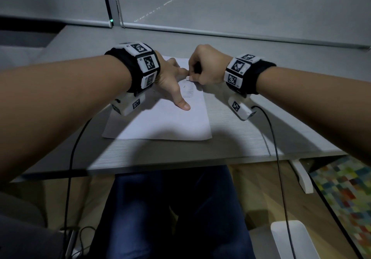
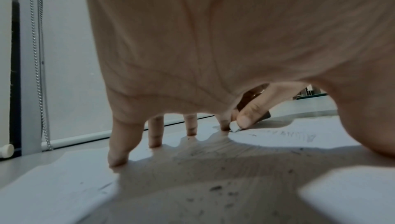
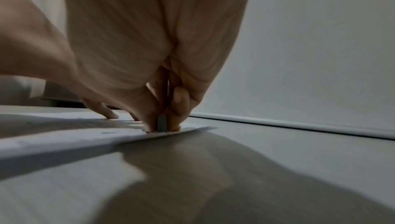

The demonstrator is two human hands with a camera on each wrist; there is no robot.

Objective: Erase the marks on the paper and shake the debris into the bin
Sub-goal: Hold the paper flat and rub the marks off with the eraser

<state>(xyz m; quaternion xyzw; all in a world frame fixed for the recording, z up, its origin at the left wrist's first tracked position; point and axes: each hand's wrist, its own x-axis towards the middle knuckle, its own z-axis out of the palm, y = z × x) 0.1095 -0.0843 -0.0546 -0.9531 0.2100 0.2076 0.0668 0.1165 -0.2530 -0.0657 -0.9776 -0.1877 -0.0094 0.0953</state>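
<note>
The right hand (image 1: 206,66) is curled tight, thumb and fingertips pinching a small white eraser (image 1: 188,78) whose lower end is pressed on the paper (image 1: 166,122); from the right wrist view the eraser (image 3: 161,122) stands nearly upright between the thumb and a bent finger, close to the sheet's far right corner. The left hand (image 1: 170,80) is spread flat with straight fingers, its fingertips (image 2: 117,158) and thumb planted on the sheet to pin it down, holding nothing; its index finger reaches right up beside the eraser (image 2: 234,126). Between thumb and index lies a patch of faint pencil marks (image 1: 188,90), smudged grey, and dark eraser crumbs (image 2: 215,188) are scattered over the paper under the palm. The sheet lies flat on a pale grey, fine-grained desk (image 1: 251,138), a little askew to its front edge. Black cables (image 1: 278,158) trail from both wrist units over the desk edge. Behind the desk, grey roller blinds (image 1: 241,4) hang down to the back of the desk, a bead chain (image 2: 38,58) beside the window frame. Below the desk edge are the person's blue trousers (image 1: 160,218), a wooden floor, a multicoloured checked rug (image 1: 349,190) at right, and a white bin (image 1: 289,238) on the floor near the right leg.
</note>
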